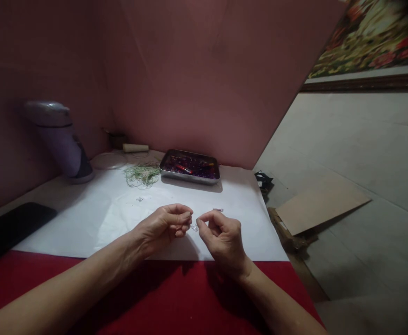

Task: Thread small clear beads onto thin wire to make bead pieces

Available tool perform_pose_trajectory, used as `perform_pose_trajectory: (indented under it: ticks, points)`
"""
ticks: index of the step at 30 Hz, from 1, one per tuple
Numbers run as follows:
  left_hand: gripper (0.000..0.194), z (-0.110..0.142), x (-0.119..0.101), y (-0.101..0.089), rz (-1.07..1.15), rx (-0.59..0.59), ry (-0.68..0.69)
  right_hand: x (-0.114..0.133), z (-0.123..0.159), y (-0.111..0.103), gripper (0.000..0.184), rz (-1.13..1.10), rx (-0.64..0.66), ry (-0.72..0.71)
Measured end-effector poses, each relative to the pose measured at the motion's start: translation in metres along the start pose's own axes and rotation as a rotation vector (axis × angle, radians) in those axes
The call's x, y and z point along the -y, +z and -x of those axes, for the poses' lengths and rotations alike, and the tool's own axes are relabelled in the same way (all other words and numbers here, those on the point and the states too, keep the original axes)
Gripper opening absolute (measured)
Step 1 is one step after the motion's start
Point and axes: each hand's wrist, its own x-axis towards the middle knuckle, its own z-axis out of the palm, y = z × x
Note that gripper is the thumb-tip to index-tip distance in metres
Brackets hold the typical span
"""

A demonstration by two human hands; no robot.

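Note:
Both hands are raised over the white paper point(78, 218), fingertips facing each other a short gap apart. My left hand point(169, 223) pinches thumb against fingers; whatever it holds is too small to make out. My right hand point(224, 235) is closed in a pinch too, and its contents cannot be made out either. Some small clear beads point(194, 227) show just behind and between the fingertips. Beyond the right hand lies a small shiny piece point(218, 210). Farther left, a little cluster of clear beads point(139, 199) rests on the paper.
A metal tray point(190, 177) with dark purple beads and a red-handled tool stands at the back. Beside it lies tangled green thread point(143, 175). A purple thermos point(64, 144), a wooden cylinder point(136, 148) and a black phone-like slab point(18, 223) are on the left. Cardboard point(324, 202) lies right.

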Motion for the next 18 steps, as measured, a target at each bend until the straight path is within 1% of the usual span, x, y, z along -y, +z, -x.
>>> perform_pose_trajectory:
  ticks: [7,18]
  points:
    - [0.008,0.0009,-0.0004,-0.0001,0.031,-0.016,-0.043,0.0006,0.0004,-0.0007,0.013,0.009,0.003,0.005]
    - [0.006,0.0003,-0.0025,0.0023,0.021,-0.017,-0.039,0.0006,0.0001,-0.0004,0.012,-0.001,0.000,0.005]
